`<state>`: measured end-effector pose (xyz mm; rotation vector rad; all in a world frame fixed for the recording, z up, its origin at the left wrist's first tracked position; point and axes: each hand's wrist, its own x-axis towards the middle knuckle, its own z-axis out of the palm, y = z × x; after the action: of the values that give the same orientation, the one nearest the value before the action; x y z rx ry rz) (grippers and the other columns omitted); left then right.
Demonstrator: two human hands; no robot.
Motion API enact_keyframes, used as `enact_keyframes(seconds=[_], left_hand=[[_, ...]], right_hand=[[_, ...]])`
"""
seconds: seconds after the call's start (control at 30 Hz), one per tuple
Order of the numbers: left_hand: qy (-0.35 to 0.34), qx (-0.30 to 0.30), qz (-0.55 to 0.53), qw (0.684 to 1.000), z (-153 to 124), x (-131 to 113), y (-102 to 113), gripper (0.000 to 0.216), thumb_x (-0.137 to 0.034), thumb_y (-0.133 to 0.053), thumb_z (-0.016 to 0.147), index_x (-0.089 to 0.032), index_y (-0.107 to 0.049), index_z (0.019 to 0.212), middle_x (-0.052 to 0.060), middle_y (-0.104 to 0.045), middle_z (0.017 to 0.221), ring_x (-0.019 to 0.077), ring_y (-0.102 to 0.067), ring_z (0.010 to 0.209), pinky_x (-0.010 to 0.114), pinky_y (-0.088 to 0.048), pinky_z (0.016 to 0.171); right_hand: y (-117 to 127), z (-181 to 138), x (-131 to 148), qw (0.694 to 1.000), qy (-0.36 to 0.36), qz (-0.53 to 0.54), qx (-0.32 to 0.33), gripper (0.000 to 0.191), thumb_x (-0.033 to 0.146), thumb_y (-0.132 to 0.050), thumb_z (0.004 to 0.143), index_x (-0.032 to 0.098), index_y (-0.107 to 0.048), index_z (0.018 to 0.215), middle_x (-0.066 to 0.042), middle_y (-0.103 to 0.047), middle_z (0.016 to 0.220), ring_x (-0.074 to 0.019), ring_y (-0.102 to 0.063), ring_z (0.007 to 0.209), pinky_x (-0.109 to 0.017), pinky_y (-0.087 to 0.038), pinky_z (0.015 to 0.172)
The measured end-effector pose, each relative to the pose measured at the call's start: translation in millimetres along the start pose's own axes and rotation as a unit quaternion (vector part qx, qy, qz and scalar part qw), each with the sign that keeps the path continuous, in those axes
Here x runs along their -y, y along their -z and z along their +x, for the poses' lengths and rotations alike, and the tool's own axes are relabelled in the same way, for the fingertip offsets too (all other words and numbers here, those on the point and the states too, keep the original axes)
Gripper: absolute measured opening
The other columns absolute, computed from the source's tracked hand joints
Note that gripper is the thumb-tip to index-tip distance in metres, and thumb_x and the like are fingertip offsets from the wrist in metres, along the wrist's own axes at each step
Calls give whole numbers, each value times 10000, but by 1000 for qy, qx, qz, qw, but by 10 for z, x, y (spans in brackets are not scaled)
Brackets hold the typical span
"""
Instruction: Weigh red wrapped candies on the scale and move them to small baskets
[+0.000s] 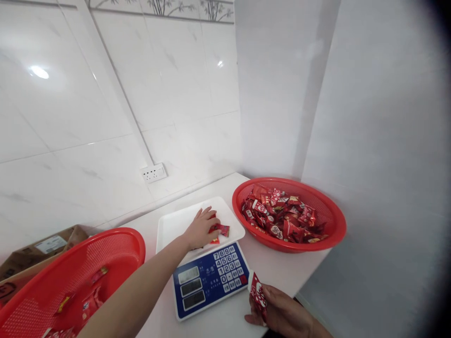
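My left hand rests on the white weighing pan of a blue-faced digital scale, fingers curled over a few red candy packets. Near the table's front edge my right hand grips a red and white candy wrapper, just right of the scale's keypad. A red mesh basket at the right holds a heap of red wrapped candies.
A second red mesh basket at the lower left holds a few red packets. A cardboard box stands behind it. White tiled walls enclose the corner, with a wall socket above the white table.
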<state>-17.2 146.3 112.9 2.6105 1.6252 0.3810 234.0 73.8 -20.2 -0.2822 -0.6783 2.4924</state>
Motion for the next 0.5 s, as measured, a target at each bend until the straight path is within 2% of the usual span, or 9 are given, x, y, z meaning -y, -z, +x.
enact_keyframes(seconds=[0.07,0.17,0.23,0.33,0.43,0.5], left_hand=[[5,-12,10,1000,-56,77,79,155,-299,-538,803,-231,-651,885,73,-585,1149,295,-374,1270,523,-241,1076],[30,-28,22,999,-188,204,196,154,-301,-525,811,-208,-645,832,102,-581,1157,277,-441,1210,477,-309,1054],[47,-33,26,998,-298,271,249,186,-331,-505,828,-216,-642,881,96,-575,1183,254,-467,1189,438,-364,1026],[77,-37,32,996,-482,354,270,293,-388,-492,837,-231,-603,1058,89,-553,1250,234,-469,1207,405,-403,1003],[118,-47,44,991,-693,489,256,436,-442,-498,821,-241,-529,1206,103,-502,1334,263,-418,1266,437,-396,1005],[152,-62,56,985,-864,643,278,476,-464,-477,819,-224,-518,1229,134,-491,1345,309,-404,1272,492,-391,990]], right_hand=[[-2,0,-1,1000,-2,0,4,255,368,-711,746,145,-671,862,-38,-690,768,-124,-627,706,-452,-394,901],[7,2,0,1000,-6,-3,14,261,363,-709,748,139,-668,875,-40,-684,774,-126,-624,706,-452,-393,894],[11,5,2,1000,-7,-8,21,261,370,-698,758,137,-666,873,-38,-680,774,-123,-621,696,-449,-394,890],[7,11,5,999,-7,-11,30,267,375,-695,760,136,-667,874,-38,-682,767,-118,-624,681,-435,-411,873],[-2,19,5,999,-1,-8,33,257,368,-697,761,138,-672,874,-38,-691,767,-116,-633,683,-418,-431,855],[-3,24,3,999,5,-8,32,260,370,-700,758,140,-673,875,-37,-693,766,-123,-641,690,-420,-436,849]])
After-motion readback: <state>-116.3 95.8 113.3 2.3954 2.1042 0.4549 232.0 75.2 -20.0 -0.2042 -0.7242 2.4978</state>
